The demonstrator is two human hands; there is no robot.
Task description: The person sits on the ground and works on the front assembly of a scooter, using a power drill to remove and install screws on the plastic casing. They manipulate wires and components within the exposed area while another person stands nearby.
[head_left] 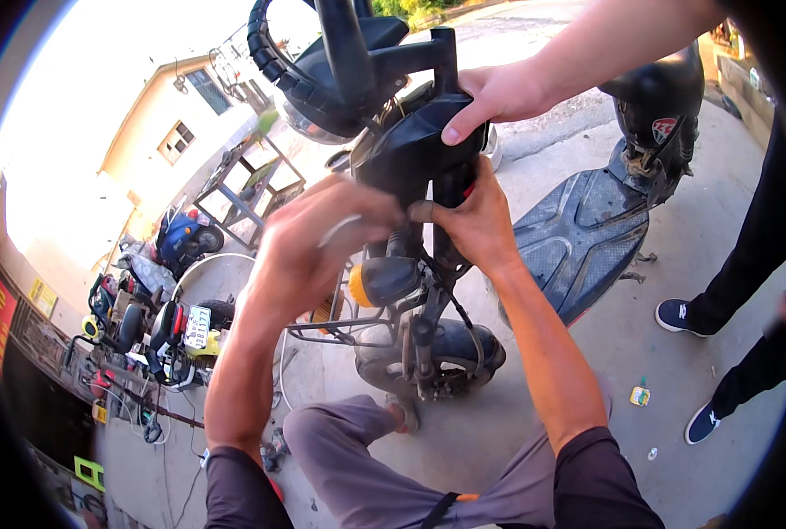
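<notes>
A scooter's black plastic front cover point(406, 150) sits below the handlebar point(411, 58), in front of me. My right hand point(479, 216) is closed round the cover's lower right edge, thumb toward the middle. My left hand point(322, 231) is smeared by motion at its lower left. A pale curved streak crosses that hand; I cannot make out what it is. Another person's hand point(503, 93) presses on the cover from the upper right. Below my hands are a lamp with an orange side point(384, 282), a metal rack point(331, 331) and the front wheel point(472, 353).
Right of the column lies the scooter's black footboard point(578, 234), with the seat part point(662, 88) behind. The other person's shoes point(682, 317) stand at the right. A small yellow packet point(640, 396) lies on the concrete. Parked scooters point(168, 335) and a metal frame table point(248, 189) fill the left.
</notes>
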